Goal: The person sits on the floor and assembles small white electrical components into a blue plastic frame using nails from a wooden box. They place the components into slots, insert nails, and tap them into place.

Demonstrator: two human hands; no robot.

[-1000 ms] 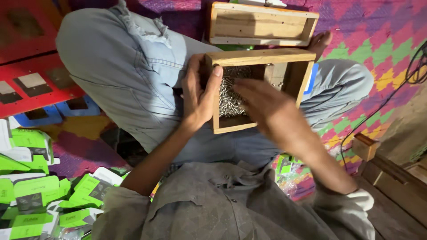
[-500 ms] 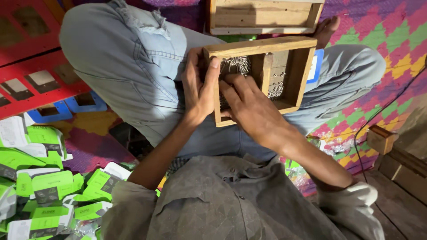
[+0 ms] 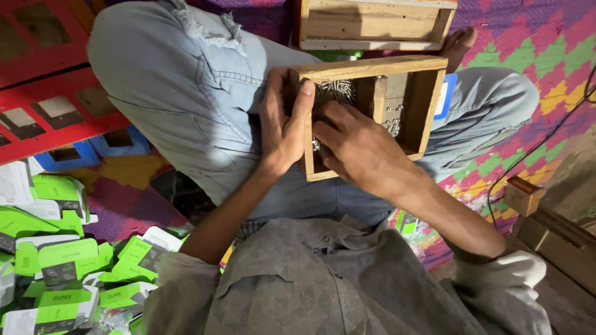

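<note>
Bright woven matting [image 3: 546, 80] in pink, green, yellow and purple zigzags covers the floor where the person sits cross-legged in pale blue jeans [image 3: 167, 93] and a grey patterned shirt [image 3: 323, 285].

From the head camera, a shallow wooden box [image 3: 372, 68] rests on the lap, tilted against the left thigh, with a wooden divider splitting it into two compartments. The left compartment holds a heap of small silvery metal pieces [image 3: 335, 92]; a few more lie scattered in the right compartment. The left hand [image 3: 282, 124] grips the box's left wall, its fingers pressed together along the outside and the thumb hooked over the rim. The right hand [image 3: 357, 149] reaches down into the left compartment, its fingers curled in among the metal pieces; whether they pinch any of them cannot be told, since the fingertips are hidden.

A second wooden box [image 3: 372, 25] lies just beyond the first, near a bare foot [image 3: 459, 44]. To the person's left, a pile of green and white cardboard packages [image 3: 62, 273] is heaped on the floor, with red trays [image 3: 43, 80] and a blue tray [image 3: 118, 146] above them. A wooden block [image 3: 524, 195] and a black cable [image 3: 559, 118] lie to the right.
</note>
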